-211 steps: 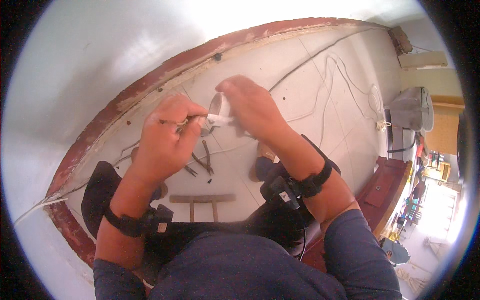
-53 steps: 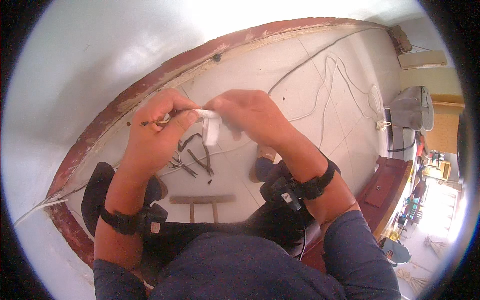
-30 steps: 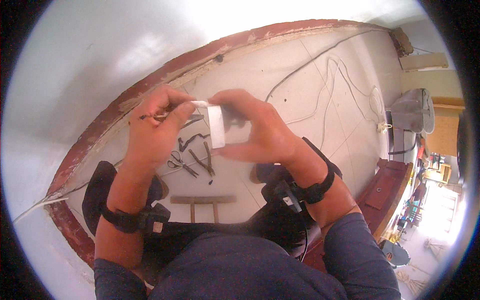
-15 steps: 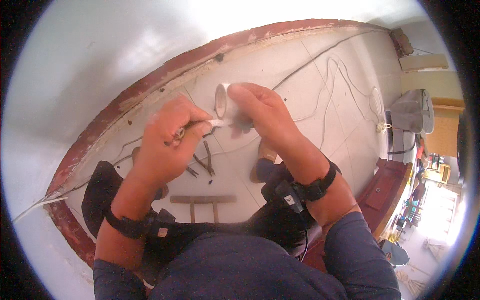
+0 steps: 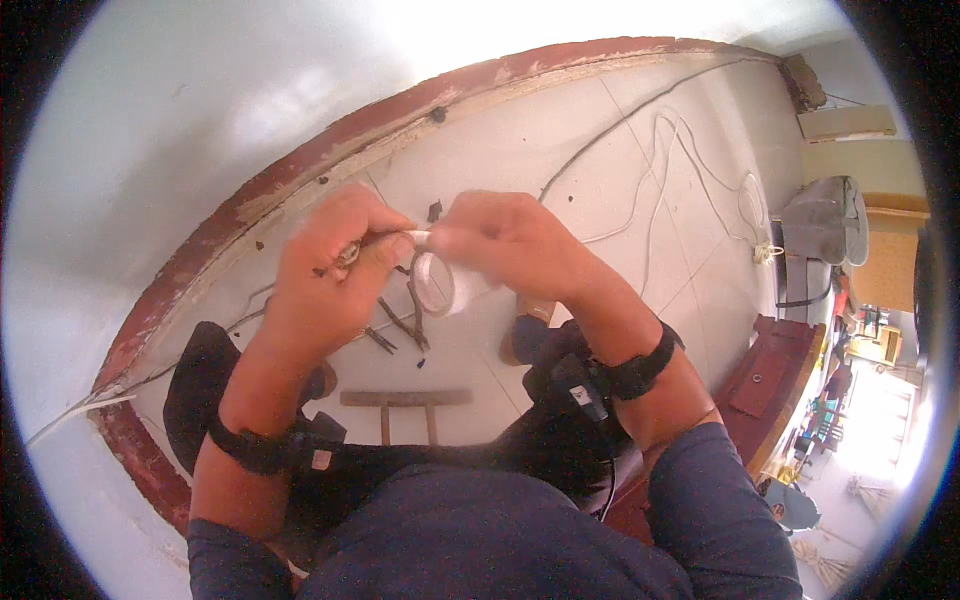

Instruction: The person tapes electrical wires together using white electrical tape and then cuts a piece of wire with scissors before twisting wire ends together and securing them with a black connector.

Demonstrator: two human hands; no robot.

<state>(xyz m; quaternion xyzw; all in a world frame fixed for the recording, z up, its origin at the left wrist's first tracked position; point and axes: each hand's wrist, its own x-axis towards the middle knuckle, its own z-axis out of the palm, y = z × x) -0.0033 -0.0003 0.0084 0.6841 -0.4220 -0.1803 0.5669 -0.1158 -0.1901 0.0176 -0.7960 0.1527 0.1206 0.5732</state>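
Closed around a cable, my left hand (image 5: 335, 265) has a bundle end poking out near its palm. A short white-wrapped stretch of the cable (image 5: 420, 238) shows between the two hands. My right hand (image 5: 510, 240), slightly blurred, pinches at this stretch from the other side. Just under its fingers hangs a roll of white tape (image 5: 457, 290), its open ring facing left. Whether the fingers grip the roll itself or only its strip is hidden. Beneath the hands, dark pliers (image 5: 412, 318) lie spread on the floor.
A wooden piece with two legs (image 5: 405, 398) is on the tiles between my feet. A dark cable (image 5: 620, 118) and a loose white cable (image 5: 650, 190) run across the floor. Red skirting (image 5: 300, 155) borders the wall; a red wooden piece of furniture (image 5: 765, 380) stands right.
The tape roll has swung from above the cable to below it. My right hand has moved left and in, closer to my left hand, which keeps its grip.
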